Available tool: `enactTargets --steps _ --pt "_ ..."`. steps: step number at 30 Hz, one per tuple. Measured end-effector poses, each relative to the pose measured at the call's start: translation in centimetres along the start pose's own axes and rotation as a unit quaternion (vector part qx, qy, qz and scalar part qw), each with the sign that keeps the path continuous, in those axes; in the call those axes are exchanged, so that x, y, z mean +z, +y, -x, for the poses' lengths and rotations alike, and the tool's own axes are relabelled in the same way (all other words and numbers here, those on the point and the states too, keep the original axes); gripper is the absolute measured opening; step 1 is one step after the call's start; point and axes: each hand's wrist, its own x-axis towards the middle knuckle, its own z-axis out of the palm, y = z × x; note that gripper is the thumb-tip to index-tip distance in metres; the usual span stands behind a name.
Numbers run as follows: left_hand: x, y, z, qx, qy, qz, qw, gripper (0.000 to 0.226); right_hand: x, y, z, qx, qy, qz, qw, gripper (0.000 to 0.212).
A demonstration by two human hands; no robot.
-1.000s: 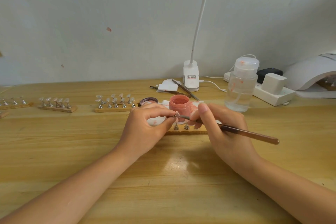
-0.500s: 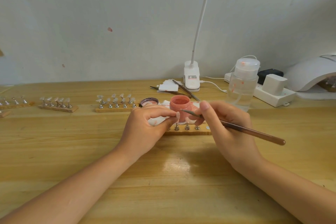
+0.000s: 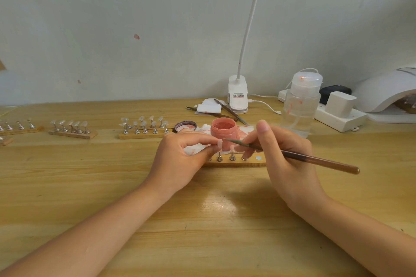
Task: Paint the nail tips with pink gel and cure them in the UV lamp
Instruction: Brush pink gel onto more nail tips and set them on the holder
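Two hands over a wooden table [image 3: 67, 186], forearms entering from the near edge.

Left hand [image 3: 180, 157]: thumb and forefinger pinched together on a small nail tip [image 3: 220, 143], held up just above the near holder strip [image 3: 236, 162]. Whether a metal stem came up with the tip: could not tell.

Right hand [image 3: 276, 155]: fingers closed on a thin brush [image 3: 304, 158] in a pencil grip, bristle end pointed left and just short of the nail tip, handle trailing off to the right.

Near holder strip: wooden, with a few metal pegs upright and one pale tip [image 3: 232, 147] seated beside the right fingertips.

Pink gel jar [image 3: 224, 129]: open, just behind the strip, on a stained white wipe [image 3: 203, 129]; lid [image 3: 185, 125] to its left.

Handling, judged: nail tip very light, thin, stiff, smooth enough to slip; wet gel easily smeared. Best taken by the side edges or underside, painted face left untouched.

Further back: three more strips of clear tips [image 3: 144, 127] along the left, spare brushes [image 3: 229, 112], clip lamp [image 3: 238, 96], clear pump bottle [image 3: 300, 105], power strip [image 3: 340, 114].

Far right: white UV lamp [image 3: 387, 90], well apart from the hands; contents indistinct. Curing of this tip not yet begun.
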Motion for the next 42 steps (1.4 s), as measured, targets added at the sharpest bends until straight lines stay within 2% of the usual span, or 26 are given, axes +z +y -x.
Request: enactTargets --steps 4,9,12,17,21,25,28,33,37,39,42 --pt "0.05 0.05 0.0 -0.008 0.001 0.0 1.0 0.009 -0.02 0.05 0.14 0.039 -0.007 -0.016 0.999 0.04" --pt "0.0 0.04 0.0 -0.003 0.001 -0.002 1.0 0.009 -0.06 0.14 -0.05 0.005 -0.001 0.004 1.0 0.036" --pt "0.0 -0.09 -0.03 -0.001 0.003 -0.007 1.0 0.011 0.03 0.03 0.15 0.044 -0.009 -0.024 0.999 0.043" --pt "-0.03 -0.09 -0.1 0.021 -0.002 -0.019 1.0 0.01 0.0 0.16 -0.04 0.007 0.001 0.001 1.0 0.036" --pt "-0.03 0.04 -0.1 0.023 -0.01 -0.016 1.0 0.009 -0.03 0.12 0.12 0.04 0.006 -0.016 0.999 0.046" --pt "-0.02 -0.01 -0.05 0.009 -0.01 -0.016 1.0 0.01 0.01 0.13 0.06 0.009 -0.006 0.02 1.0 0.037" --pt "0.0 0.03 -0.02 0.009 -0.016 -0.013 1.0 0.01 -0.07 0.14 0.19 0.039 0.001 -0.011 0.999 0.043" --pt "-0.01 0.04 0.0 0.004 -0.015 -0.008 1.0 0.01 -0.04 0.14 0.09 0.007 -0.003 0.013 1.0 0.039" --pt "-0.06 0.08 0.01 0.006 -0.019 -0.02 1.0 0.013 -0.08 0.12 0.14 0.037 0.005 0.0 0.999 0.047" --pt "-0.11 0.1 0.0 0.007 -0.021 -0.023 1.0 0.014 -0.16 0.14 0.06 0.019 0.016 0.009 1.0 0.042" --pt "-0.11 0.13 0.01 0.003 -0.021 -0.023 1.0 0.015 -0.16 0.21 0.04 0.004 -0.01 0.043 0.999 0.037"
